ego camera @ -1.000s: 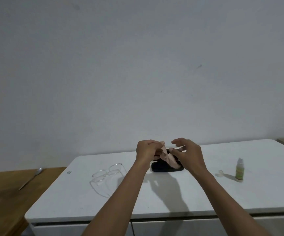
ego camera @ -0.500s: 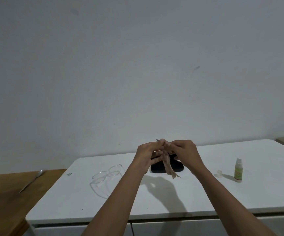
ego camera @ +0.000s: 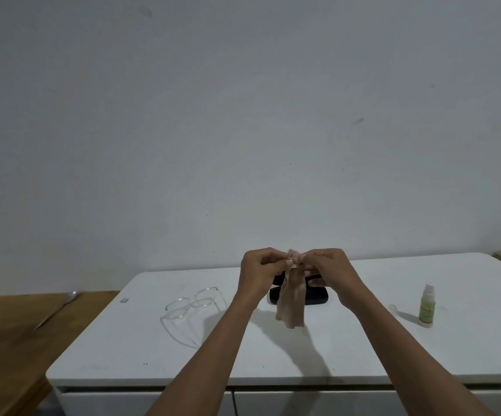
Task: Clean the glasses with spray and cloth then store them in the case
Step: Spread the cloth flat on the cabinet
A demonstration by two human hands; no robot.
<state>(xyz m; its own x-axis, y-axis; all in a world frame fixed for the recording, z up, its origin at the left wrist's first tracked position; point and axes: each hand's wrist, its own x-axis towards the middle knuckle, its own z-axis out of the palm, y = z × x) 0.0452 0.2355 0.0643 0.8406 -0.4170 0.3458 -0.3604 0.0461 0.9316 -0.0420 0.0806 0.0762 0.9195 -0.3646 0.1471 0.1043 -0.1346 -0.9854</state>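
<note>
A beige cloth hangs above the white table, pinched at its top edge by my left hand and my right hand, which meet in the air. Behind the cloth lies the black glasses case, partly hidden by it and by my hands. The clear-framed glasses rest unfolded on the table to the left of my left arm. At the right stands a small green spray bottle, with its clear cap lying beside it.
A wooden surface adjoins the table on the left and carries a metal spoon. A plain wall rises directly behind the table. Drawer fronts run under the table's front edge.
My hands have come together and lifted the cloth's top edge, so the cloth has spread out and now hangs longer in front of the case.
</note>
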